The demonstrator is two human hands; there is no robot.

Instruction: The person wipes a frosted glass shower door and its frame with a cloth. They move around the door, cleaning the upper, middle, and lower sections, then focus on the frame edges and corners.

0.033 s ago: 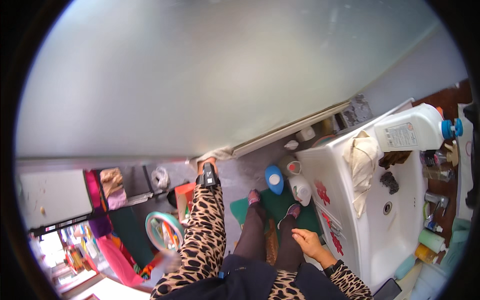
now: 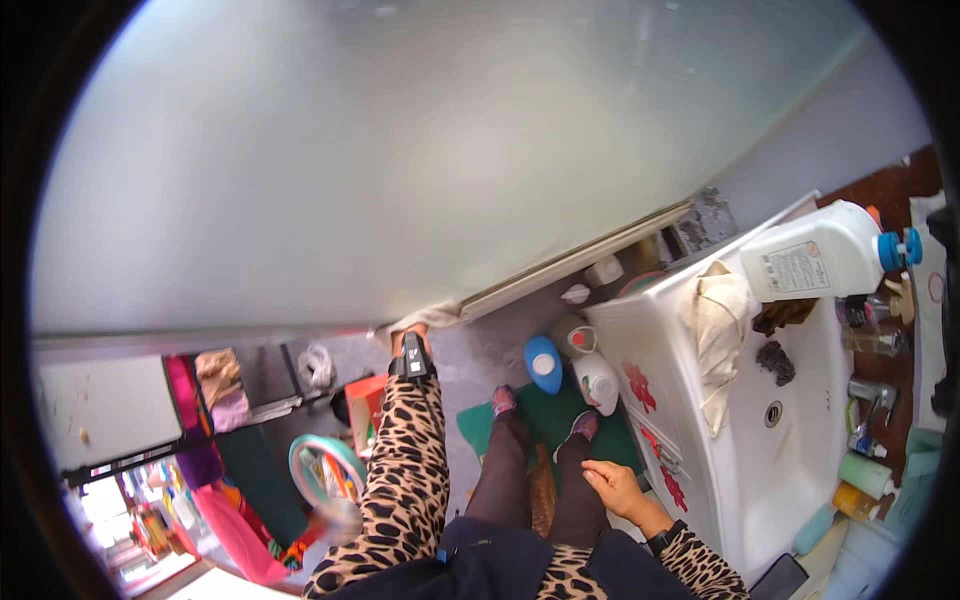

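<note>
My left hand reaches forward to the lower edge of a large frosted panel. It presses a beige cloth on that edge; the fingertips are hidden behind the cloth and panel. A black band sits on this wrist, below it a leopard-print sleeve. My right hand hangs beside my right leg, its fingers loosely stretched and nothing visible in them. Nearest to it is the white washbasin with red flower decoration on its front.
A blue bottle and a white bottle stand on the floor by a green mat. A cream cloth and a big white jug rest on the basin. At left are a teal-rimmed basin and a red box.
</note>
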